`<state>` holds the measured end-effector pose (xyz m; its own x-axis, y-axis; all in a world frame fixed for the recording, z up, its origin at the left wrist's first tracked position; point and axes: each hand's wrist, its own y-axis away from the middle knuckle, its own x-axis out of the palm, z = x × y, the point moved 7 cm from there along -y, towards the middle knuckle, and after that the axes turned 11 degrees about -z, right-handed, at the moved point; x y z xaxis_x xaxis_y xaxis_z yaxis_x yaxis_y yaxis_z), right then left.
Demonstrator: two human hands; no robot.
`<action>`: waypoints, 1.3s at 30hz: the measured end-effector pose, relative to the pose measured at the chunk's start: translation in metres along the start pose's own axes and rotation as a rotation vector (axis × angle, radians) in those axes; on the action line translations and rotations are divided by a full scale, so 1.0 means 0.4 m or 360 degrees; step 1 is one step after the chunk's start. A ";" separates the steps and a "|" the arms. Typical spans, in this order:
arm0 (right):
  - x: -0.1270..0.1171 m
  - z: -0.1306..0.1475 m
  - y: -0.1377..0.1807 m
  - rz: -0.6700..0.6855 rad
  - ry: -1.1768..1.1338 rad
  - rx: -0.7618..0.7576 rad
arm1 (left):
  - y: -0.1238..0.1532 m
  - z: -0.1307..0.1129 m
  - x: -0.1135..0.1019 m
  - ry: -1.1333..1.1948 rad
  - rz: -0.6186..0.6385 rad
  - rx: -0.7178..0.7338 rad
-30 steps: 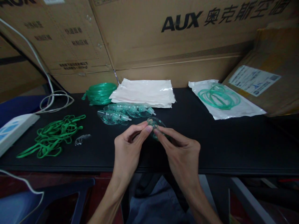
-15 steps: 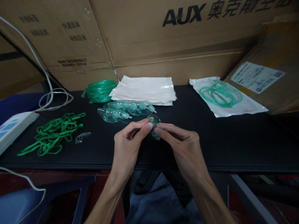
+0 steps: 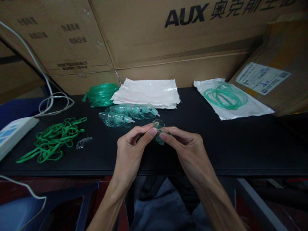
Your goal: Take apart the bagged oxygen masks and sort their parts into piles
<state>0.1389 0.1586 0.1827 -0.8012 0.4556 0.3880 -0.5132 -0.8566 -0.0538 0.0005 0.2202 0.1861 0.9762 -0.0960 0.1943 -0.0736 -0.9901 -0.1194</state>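
My left hand (image 3: 131, 149) and my right hand (image 3: 189, 150) meet over the front middle of the black table (image 3: 240, 144). Both pinch one clear green-tinted plastic mask (image 3: 158, 125) between thumb and fingertips, a little above the tabletop. Most of that mask is hidden behind my fingers. Just beyond my hands lies a row of several more clear masks (image 3: 127, 115), touching one another.
A tangle of green elastic straps (image 3: 54, 138) and a small clear clip (image 3: 84, 142) lie at the left. Coiled green tubing (image 3: 102, 94) sits behind, beside a stack of white bags (image 3: 148, 93). A bagged tubing coil (image 3: 228, 98) lies right. Cardboard boxes (image 3: 168, 35) wall the back.
Both hands have stayed pinched on the mask, with only small finger shifts; the view has dipped slightly.
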 end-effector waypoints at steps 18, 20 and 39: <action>-0.004 0.044 0.018 -0.0067 0.0167 -0.0310 | 0.006 -0.013 0.005 0.0004 0.0011 0.0084; -0.003 0.033 0.013 -0.0010 0.0115 -0.0207 | 0.005 -0.009 0.006 0.0016 0.0016 0.0035; -0.029 0.026 0.006 0.0069 -0.0162 0.0181 | 0.009 -0.039 0.007 -0.0043 0.0148 0.0212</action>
<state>0.1501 0.1487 0.1876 -0.7834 0.3956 0.4794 -0.4361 -0.8994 0.0296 -0.0001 0.2149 0.2015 0.9717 -0.1820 0.1503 -0.1380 -0.9546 -0.2638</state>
